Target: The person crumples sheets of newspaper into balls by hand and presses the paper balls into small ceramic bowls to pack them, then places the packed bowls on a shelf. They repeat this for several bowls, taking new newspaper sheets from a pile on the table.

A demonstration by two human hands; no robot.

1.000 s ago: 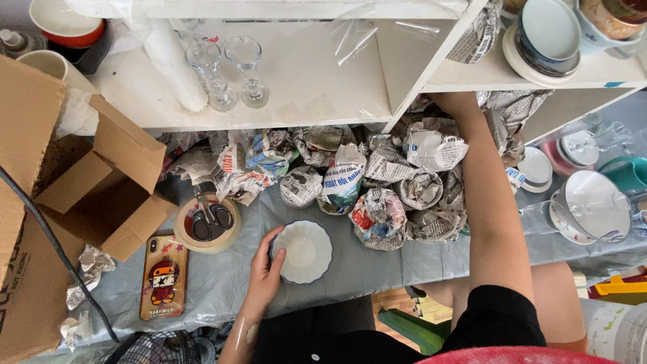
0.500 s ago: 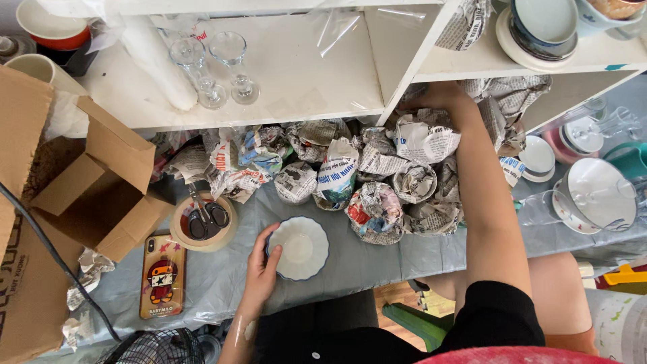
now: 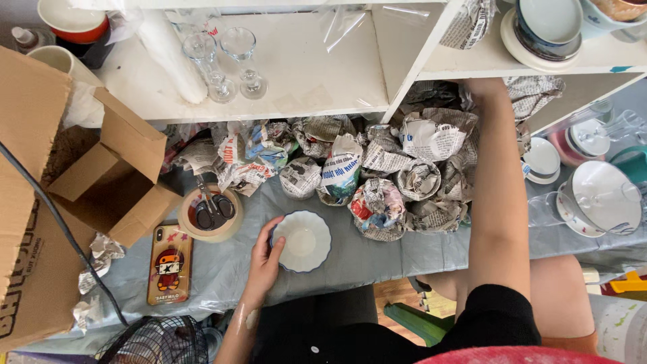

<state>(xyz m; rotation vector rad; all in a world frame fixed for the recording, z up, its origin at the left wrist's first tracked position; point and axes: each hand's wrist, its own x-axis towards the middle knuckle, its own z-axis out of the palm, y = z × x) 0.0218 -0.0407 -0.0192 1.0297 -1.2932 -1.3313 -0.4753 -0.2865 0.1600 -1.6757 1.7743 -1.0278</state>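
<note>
Unwrapped and bare on the bench [image 3: 377, 259]: one white dish [image 3: 301, 241] with a scalloped rim and a thin blue edge, lying flat and empty near the front edge. Gripped at its left rim by the left hand [image 3: 265, 259], fingers curled over the lip and thumb on the near side. Stretched up the right side, the right arm [image 3: 499, 202], with the right hand buried among crumpled paper under the shelf [image 3: 303, 74]; cannot tell whether open or closed. Judging by the look of it, far from finished: just behind the dish, a heap of newspaper bundles [image 3: 377, 202], most rounded like wrapped crockery, none opened. Loose paper scraps [image 3: 101, 249] dropped at the left. Among containers: an open cardboard box [image 3: 108, 175] at the left, flaps spread, inside not visible; a wide tape roll [image 3: 210, 210] lying flat with scissors resting in its hole; on the shelf, two stemmed glasses [image 3: 229, 61], upright and empty; higher right, stacked bowls [image 3: 542, 30] nested on a plate. At the far right of the bench, unwrapped cups and bowls [image 3: 600, 199] set close together, some under clear lids. Beside the tape roll, a phone [image 3: 169, 264] in a cartoon case, face down.
</note>
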